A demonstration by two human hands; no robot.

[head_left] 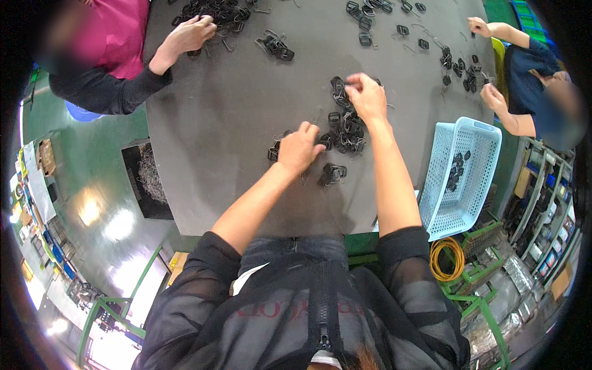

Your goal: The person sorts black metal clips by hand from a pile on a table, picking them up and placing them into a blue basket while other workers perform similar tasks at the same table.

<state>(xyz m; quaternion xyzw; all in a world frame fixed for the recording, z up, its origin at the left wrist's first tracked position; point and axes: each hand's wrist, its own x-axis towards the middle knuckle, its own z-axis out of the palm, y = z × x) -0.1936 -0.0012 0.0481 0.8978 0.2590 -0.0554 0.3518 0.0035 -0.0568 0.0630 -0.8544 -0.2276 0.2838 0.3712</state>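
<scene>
A loose pile of small black plastic buckles with thin metal wire hooks lies in front of me on the grey table. My left hand is closed at the pile's left side, fingers curled and thumb beside them, with black buckles partly under it. What it grips is hidden. At the pile's far end, my right hand is closed, its fingers bent inward next to a black buckle; whatever is in it cannot be made out. A small separate clump of buckles sits nearer to me.
A light blue plastic basket with some black pieces inside stands at the table's right edge. A black crate of metal wires is at the left. Co-workers' hands handle similar heaps on the grey table. A coiled orange hose hangs lower right.
</scene>
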